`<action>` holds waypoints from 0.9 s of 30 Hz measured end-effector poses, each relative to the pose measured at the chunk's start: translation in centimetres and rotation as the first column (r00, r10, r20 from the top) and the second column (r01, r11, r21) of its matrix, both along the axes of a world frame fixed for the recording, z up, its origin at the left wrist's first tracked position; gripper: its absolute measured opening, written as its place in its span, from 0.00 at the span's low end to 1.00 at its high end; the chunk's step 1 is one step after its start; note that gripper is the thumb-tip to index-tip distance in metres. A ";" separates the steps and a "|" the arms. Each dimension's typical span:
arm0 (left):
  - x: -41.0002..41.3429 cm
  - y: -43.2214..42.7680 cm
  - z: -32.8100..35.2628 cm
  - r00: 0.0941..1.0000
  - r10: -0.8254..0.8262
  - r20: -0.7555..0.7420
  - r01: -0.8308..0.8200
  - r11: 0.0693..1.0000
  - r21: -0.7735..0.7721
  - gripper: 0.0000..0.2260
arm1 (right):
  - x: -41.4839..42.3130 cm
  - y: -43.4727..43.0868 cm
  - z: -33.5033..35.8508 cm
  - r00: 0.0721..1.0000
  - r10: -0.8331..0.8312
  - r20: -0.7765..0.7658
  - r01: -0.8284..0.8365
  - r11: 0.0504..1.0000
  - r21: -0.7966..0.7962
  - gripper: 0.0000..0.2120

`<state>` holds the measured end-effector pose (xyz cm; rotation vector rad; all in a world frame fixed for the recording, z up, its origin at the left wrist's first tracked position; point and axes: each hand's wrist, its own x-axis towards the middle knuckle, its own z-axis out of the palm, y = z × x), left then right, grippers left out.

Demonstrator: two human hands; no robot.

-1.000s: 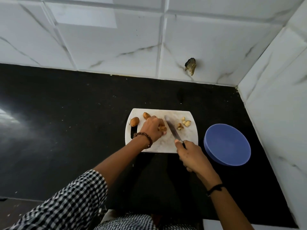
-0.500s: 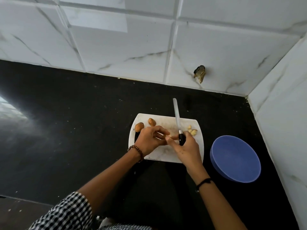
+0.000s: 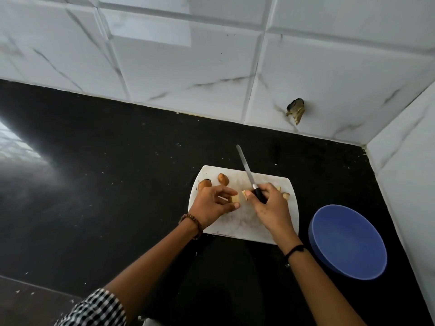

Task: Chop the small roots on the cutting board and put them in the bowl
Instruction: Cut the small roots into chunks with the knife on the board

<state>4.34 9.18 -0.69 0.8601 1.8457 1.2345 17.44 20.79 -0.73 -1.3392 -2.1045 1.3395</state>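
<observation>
A white cutting board (image 3: 244,228) lies on the black counter. Two whole brown roots (image 3: 223,178) sit at its far left corner, one partly behind my left hand. My left hand (image 3: 213,204) pinches a cut root piece (image 3: 235,198) between thumb and fingers. My right hand (image 3: 270,208) grips the black handle of a knife (image 3: 246,169), blade pointing away over the board's far edge, and also holds a small root piece at its thumb. Chopped pieces (image 3: 285,195) lie just beyond my right hand. The blue bowl (image 3: 348,241) stands right of the board, holding nothing.
White marble-look tiled walls close the back and the right side, meeting in a corner behind the bowl. A broken hole (image 3: 296,110) shows in the back wall. The black counter (image 3: 106,184) stretches wide to the left of the board.
A second ago the knife blade lay down on the board beside the root. It has since been raised, tip pointing away, and both hands have come together holding the cut pieces apart.
</observation>
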 end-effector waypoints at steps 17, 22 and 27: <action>0.2 0.6 -0.7 0.956 0.027 -0.293 -0.047 0.997 -0.060 0.15 | -1.7 -0.4 -0.1 0.999 -0.033 0.018 0.029 0.981 0.191 0.12; 0.7 1.5 -0.6 0.893 -0.024 -0.450 0.027 1.000 -0.001 0.17 | 0.3 -1.6 -0.2 0.996 -0.082 0.031 0.078 0.992 0.096 0.13; 1.0 2.4 -0.9 0.839 -0.084 -0.537 0.112 0.994 0.020 0.13 | 1.7 -2.7 -0.2 0.994 -0.110 0.026 0.111 0.993 -0.032 0.16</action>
